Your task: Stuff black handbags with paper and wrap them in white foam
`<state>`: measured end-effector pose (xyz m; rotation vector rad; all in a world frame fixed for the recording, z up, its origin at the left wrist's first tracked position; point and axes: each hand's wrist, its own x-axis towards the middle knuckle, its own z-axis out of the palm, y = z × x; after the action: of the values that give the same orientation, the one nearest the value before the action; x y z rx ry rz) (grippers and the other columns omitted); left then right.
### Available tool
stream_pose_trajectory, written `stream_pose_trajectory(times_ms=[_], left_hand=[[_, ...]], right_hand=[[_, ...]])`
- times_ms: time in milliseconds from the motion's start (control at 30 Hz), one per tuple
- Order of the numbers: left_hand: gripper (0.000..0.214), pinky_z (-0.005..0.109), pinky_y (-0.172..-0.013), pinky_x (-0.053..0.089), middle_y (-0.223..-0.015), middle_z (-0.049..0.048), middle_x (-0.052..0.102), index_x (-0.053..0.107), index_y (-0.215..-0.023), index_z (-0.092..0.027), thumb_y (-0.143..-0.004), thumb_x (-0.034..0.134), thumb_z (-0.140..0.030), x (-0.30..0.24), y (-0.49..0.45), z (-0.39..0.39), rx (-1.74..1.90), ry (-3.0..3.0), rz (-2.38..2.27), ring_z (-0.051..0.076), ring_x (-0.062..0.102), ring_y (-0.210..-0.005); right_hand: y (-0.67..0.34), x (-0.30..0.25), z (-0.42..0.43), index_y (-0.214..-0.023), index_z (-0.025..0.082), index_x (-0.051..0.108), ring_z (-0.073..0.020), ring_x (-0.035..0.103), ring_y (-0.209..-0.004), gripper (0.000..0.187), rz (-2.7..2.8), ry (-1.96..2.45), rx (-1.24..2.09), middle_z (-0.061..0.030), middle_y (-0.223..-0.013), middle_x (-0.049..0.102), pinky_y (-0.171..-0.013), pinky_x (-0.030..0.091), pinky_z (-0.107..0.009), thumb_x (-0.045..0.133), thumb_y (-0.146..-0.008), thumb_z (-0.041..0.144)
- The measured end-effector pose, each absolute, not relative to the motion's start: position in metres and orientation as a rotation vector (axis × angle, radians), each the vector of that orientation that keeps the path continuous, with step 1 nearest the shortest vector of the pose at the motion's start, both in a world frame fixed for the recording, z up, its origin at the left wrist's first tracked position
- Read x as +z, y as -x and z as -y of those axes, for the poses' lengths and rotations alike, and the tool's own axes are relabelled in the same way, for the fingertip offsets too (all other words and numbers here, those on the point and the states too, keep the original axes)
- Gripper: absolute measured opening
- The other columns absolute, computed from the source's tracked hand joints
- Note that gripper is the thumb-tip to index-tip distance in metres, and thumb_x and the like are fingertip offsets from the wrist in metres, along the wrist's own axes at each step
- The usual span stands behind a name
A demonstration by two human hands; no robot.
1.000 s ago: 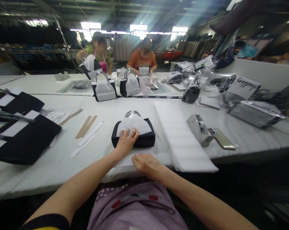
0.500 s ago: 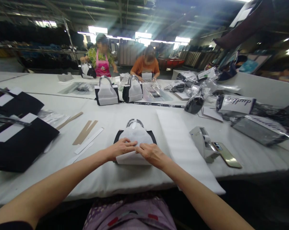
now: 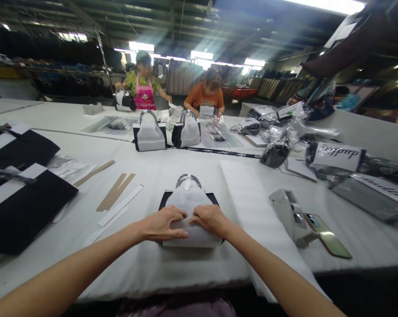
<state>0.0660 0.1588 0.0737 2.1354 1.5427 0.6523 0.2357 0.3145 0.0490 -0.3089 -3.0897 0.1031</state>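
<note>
A dark handbag stands upright in front of me, its front covered by a white foam sheet and its handle wrapped in clear plastic. Flat on the left part of that sheet lies my left hand, fingers stretched and thumb apart. On the sheet's right side, my right hand has its fingers bent and drawn together against the foam. The fingertips of both hands almost meet at the middle of the bag.
Dark bags lie at left beside brown card strips. A long foam sheet, a grey tape dispenser and a phone are at right. Two wrapped handbags stand farther back. Co-workers work across the table.
The foam's lower edge, which both hands pinched, now lies smooth against the bag. My left fingers have spread from it. The view has tilted up a little.
</note>
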Motion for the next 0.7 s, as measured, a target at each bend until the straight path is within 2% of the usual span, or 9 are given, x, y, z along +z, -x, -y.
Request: stream_pose_trajectory(times_ms=[100,200,367,533,633,700], left_hand=[[0.035,0.046,-0.099,0.038,-0.128,0.0086,0.055,0.058,-0.094,-0.02,-0.075,0.064,-0.048,0.051,-0.07,-0.151,0.75,-2.071,-1.894,0.029,0.046,-0.118],[0.037,0.048,-0.103,0.037,-0.132,0.0098,0.052,0.053,-0.096,-0.021,-0.072,0.068,-0.045,0.029,-0.069,-0.144,0.901,-1.927,-2.063,0.028,0.041,-0.124],[0.017,0.043,-0.099,0.043,-0.121,0.0067,0.059,0.049,-0.085,-0.022,-0.083,0.057,-0.036,0.021,-0.067,-0.142,1.03,-1.861,-2.075,0.022,0.05,-0.115],[0.013,0.037,-0.084,0.05,-0.099,0.0038,0.064,0.048,-0.079,-0.022,-0.088,0.048,-0.03,0.025,-0.071,-0.152,1.016,-1.887,-2.161,0.019,0.057,-0.095],[0.013,0.042,-0.081,0.05,-0.092,0.0061,0.064,0.051,-0.081,-0.02,-0.089,0.045,-0.028,0.03,-0.079,-0.154,0.962,-1.928,-2.215,0.022,0.058,-0.089],[0.015,0.051,-0.089,0.046,-0.104,0.0109,0.063,0.056,-0.088,-0.019,-0.089,0.04,-0.02,0.033,-0.091,-0.152,0.955,-1.966,-2.307,0.026,0.056,-0.099]], right_hand=[[-0.237,0.047,-0.315,-0.087,0.017,0.063,-0.016,0.062,-0.073,0.038,3.05,0.336,0.162,-0.0041,-0.08,0.068,-0.061,0.035,-0.025,0.046,-0.091,0.051],[-0.239,0.047,-0.314,-0.086,0.017,0.062,-0.0157,0.062,-0.072,0.035,3.016,0.325,0.207,-0.0033,-0.078,0.067,-0.062,0.036,-0.025,0.046,-0.092,0.048],[-0.241,0.05,-0.312,-0.085,0.017,0.062,-0.0146,0.061,-0.072,0.031,2.962,0.348,0.323,-0.0033,-0.079,0.067,-0.065,0.038,-0.025,0.048,-0.093,0.043],[-0.238,0.05,-0.313,-0.08,0.017,0.064,-0.0141,0.06,-0.071,0.03,2.928,0.434,0.45,-0.0022,-0.078,0.068,-0.065,0.038,-0.024,0.054,-0.089,0.045],[-0.237,0.05,-0.313,-0.077,0.017,0.065,-0.0132,0.06,-0.069,0.03,2.904,0.519,0.5,-0.0009,-0.075,0.068,-0.063,0.037,-0.024,0.058,-0.086,0.045],[-0.238,0.049,-0.313,-0.076,0.018,0.065,-0.0128,0.059,-0.067,0.03,2.884,0.57,0.516,-0.0005,-0.073,0.067,-0.062,0.037,-0.023,0.06,-0.085,0.045]])
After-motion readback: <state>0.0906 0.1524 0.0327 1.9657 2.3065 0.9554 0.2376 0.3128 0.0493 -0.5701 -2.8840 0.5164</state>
